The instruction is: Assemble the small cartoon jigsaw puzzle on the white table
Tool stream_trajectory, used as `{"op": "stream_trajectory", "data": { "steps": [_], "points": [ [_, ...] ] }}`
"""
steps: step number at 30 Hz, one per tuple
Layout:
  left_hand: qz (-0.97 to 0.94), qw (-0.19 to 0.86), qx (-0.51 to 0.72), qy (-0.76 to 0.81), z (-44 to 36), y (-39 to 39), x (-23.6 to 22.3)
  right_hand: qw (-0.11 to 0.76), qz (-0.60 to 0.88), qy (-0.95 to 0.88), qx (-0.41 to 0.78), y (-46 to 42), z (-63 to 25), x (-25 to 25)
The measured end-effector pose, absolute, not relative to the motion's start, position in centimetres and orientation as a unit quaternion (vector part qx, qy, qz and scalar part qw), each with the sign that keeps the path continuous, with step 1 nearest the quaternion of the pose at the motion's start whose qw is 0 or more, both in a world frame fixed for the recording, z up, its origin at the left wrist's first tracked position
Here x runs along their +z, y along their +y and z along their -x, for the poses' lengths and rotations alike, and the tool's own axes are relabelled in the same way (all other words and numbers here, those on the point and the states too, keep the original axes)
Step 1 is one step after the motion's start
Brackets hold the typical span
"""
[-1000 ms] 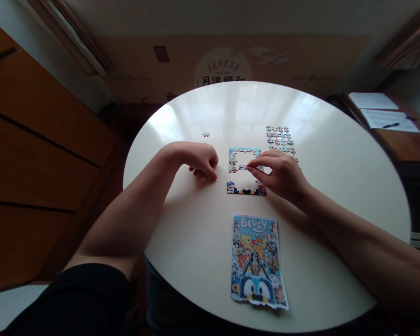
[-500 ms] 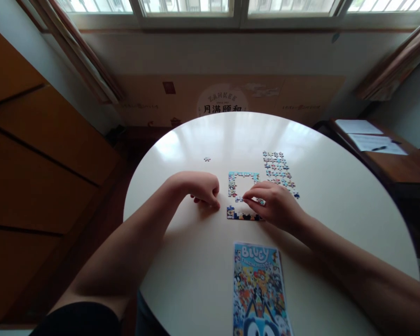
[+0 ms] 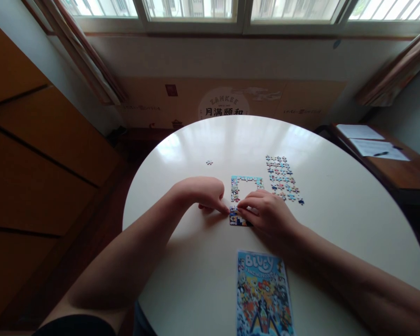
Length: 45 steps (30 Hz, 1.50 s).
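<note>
Blue corner now meets left hand, right hand pinching puzzle pieces.

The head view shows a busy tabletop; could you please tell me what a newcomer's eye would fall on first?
Probably the bright "BLUEY" picture sheet at the near edge of the white table. Next, the left hand and right hand meeting at the lower part of the hollow puzzle border mid-table. Then the block of loose pieces beyond, to the right.
</note>
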<state>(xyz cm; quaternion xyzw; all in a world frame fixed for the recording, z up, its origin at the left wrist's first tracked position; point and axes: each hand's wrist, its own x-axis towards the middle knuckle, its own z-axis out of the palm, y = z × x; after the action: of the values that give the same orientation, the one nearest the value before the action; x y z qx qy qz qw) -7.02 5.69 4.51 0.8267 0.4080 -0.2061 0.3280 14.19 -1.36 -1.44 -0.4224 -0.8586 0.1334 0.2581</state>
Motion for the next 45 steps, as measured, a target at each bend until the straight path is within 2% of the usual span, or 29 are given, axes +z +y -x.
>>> {"op": "stream_trajectory", "data": {
  "steps": [17, 45],
  "points": [
    [-0.828, 0.337, -0.176, 0.412, 7.0, 5.7, 4.2, 0.261, 0.421, -0.858, 0.136, -1.4, -14.2, -1.6],
    [-0.821, 0.329, -0.220, 0.411, 6.9, 5.4, 5.2, 0.249, 0.389, -0.877, 0.130, -1.7, -14.6, -1.6]
  ]
}}
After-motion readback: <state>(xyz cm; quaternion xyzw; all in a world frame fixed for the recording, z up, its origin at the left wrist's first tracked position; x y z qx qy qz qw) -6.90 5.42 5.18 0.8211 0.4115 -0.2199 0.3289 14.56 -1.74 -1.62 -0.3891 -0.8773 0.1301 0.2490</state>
